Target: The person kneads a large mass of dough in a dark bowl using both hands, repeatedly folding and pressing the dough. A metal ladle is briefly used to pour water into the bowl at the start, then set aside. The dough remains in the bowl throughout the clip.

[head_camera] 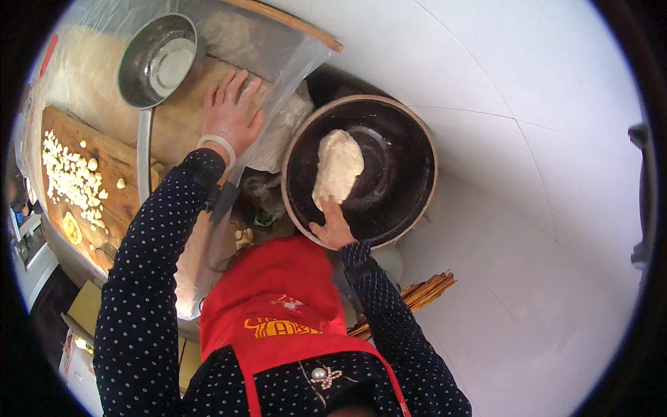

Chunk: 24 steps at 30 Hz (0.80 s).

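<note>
A pale, oblong piece of dough (338,164) lies in a large, dark glazed basin (401,213) with a lighter rim. My right hand (336,227) reaches over the near rim, its fingers at the lower end of the dough; whether they grip it or only press it I cannot tell. My left hand (233,112), with a light bangle at the wrist, rests palm down with fingers spread on the plastic-covered table (180,122), holding nothing. Beyond its fingertips, to the left, stands a metal ladle or long-handled pan (169,65).
Chopped pale pieces (78,172) lie on a wooden cutting board (122,156) at the left. A plastic sheet (297,62) hangs over the table edge beside the basin. A bundle of thin sticks (430,292) stands behind my right forearm, near the white wall (521,156).
</note>
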Motion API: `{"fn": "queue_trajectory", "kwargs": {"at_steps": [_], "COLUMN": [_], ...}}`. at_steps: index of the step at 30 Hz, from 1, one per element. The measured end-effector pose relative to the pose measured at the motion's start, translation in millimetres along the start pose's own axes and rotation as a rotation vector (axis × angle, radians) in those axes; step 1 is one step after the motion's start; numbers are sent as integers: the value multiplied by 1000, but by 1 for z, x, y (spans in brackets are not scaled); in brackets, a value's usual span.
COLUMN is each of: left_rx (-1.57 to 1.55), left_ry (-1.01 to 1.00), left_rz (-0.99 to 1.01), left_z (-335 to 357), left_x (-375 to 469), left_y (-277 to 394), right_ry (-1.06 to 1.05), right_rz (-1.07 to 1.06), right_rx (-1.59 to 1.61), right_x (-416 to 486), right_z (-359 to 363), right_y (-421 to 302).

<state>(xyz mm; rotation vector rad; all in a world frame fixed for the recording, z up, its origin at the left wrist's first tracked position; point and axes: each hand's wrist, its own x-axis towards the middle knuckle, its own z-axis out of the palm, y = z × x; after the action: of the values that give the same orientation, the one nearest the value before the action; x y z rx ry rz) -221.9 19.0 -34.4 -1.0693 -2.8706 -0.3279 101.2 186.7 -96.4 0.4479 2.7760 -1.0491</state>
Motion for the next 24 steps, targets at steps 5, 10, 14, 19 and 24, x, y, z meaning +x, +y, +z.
{"fn": "queue_trajectory", "kwargs": {"at_steps": [5,10,14,19,24], "left_rx": [-20,-11,-50,-62,-83], "left_ry": [-71,-130,-92,-76,-70], "left_rz": [-18,-50,-31,-25,-32], "left_z": [-5,-7,-8,-5,-9], "left_x": [-1,3,2,0,1], "left_y": [2,3,2,0,2], "right_ry": [-72,-199,-410,-764,-575], "right_rz": [208,321,415,28,266], "right_rx": [-83,-233,-263,-409,-190], "right_x": [40,98,137,175,163], "right_z": [34,87,125,151,124], "right_y": [54,71,108,168,147]}}
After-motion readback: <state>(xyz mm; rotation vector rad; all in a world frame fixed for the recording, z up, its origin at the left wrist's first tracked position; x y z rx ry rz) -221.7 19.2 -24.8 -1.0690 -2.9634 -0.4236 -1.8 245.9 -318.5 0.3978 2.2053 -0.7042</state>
